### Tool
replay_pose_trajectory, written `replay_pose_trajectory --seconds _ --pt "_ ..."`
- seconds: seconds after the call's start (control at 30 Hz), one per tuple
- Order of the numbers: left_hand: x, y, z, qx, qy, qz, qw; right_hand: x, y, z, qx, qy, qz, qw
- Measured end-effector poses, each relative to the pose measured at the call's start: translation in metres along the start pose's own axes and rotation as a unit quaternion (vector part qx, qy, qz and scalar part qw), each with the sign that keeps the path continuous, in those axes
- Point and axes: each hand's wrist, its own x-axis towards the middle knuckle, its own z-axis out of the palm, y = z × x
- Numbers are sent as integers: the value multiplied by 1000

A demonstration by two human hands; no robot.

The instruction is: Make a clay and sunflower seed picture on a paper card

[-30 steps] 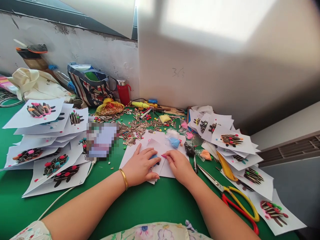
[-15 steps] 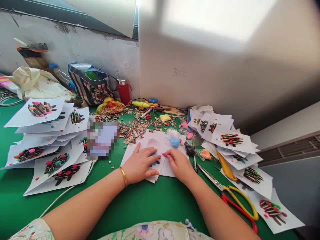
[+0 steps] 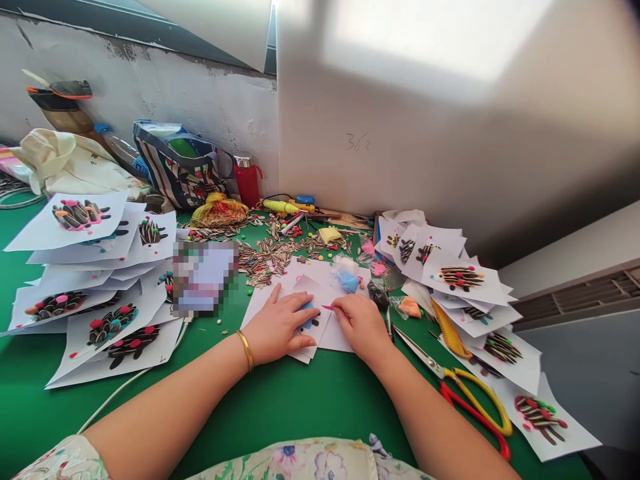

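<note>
My left hand [image 3: 279, 327] lies flat with its fingers spread on white paper cards [image 3: 264, 301], beside a flattened patch of blue clay [image 3: 306, 327] with dark bits at its edge. Part of that patch is hidden under the fingers. Just to the right, my right hand [image 3: 364, 328] is closed in a pinch on a thin pink pointed stick [image 3: 327, 307], whose tip points left toward the blue patch. Beyond the right hand sit a bagged lump of blue clay [image 3: 349, 283] and a black lump in plastic [image 3: 379, 293].
Stacked cards with seed hedgehogs stand at left [image 3: 83, 320] and right [image 3: 463, 279]. Sunflower seeds [image 3: 270, 257] lie scattered behind the paper. Open scissors [image 3: 450, 377] and a yellow cutter [image 3: 449, 330] lie right of my hand. A pixelated phone [image 3: 205, 277] is at left, its white cable trailing forward.
Both hands keep nearly the same place on the paper. The pink stick's tip has shifted very slightly left, and the whole view has moved a little.
</note>
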Motion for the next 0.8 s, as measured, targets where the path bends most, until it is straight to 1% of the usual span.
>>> replay_pose_trajectory --seconds 0.13,0.3,0.5,0.8 --pt "-2 -4 -5 -23 -10 27 999 -1 -1 -1 -18 -1 6 1000" --pt "-3 -7 -4 -13 -11 44 999 -3 -6 1 -24 -29 -25 999" --pt "-3 -5 -2 -3 0 49 999 -4 -13 4 -66 -43 -54 995" --pt "-2 -2 -2 9 -8 43 999 -2 -8 -4 -62 -11 -19 998"
